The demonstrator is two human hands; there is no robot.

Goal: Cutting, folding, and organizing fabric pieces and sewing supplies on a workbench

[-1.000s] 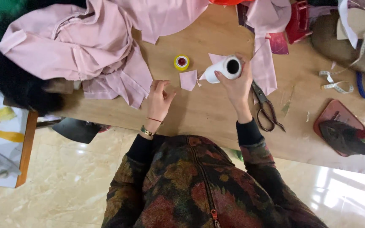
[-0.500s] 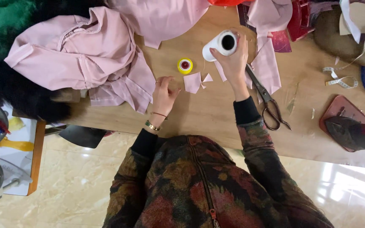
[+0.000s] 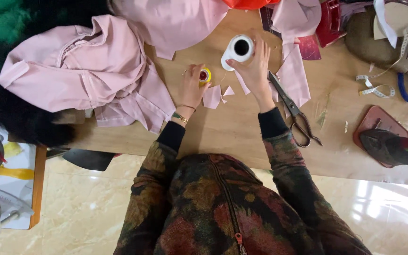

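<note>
While a heap of pink garments (image 3: 86, 80) lies bunched at the left of the wooden table (image 3: 241, 137), the cutting looks partly done: a few small pink fabric pieces (image 3: 215, 96) already lie loose on the wood near the middle, and no stitching shows on them, so joining or trimming seems yet to come. Just above those pieces, the left hand (image 3: 193, 87) reaches forward with its wrist straight and its fingers curled down over a small yellow spool (image 3: 205, 75), touching it; whether it actually pinches the spool I cannot tell. To the right of that, the right hand (image 3: 255, 68) stretches further up the table, fingers wrapped around the side of a large white thread cone (image 3: 237, 51), which lies tilted with its dark hollow end facing the camera. Beside that forearm a long strip of pink cloth (image 3: 294, 78) and dark scissors (image 3: 292, 109) rest untouched, blades closed. Further right lie a measuring tape (image 3: 376, 87) and a dark shoe on a reddish sole board (image 3: 388, 141).
</note>
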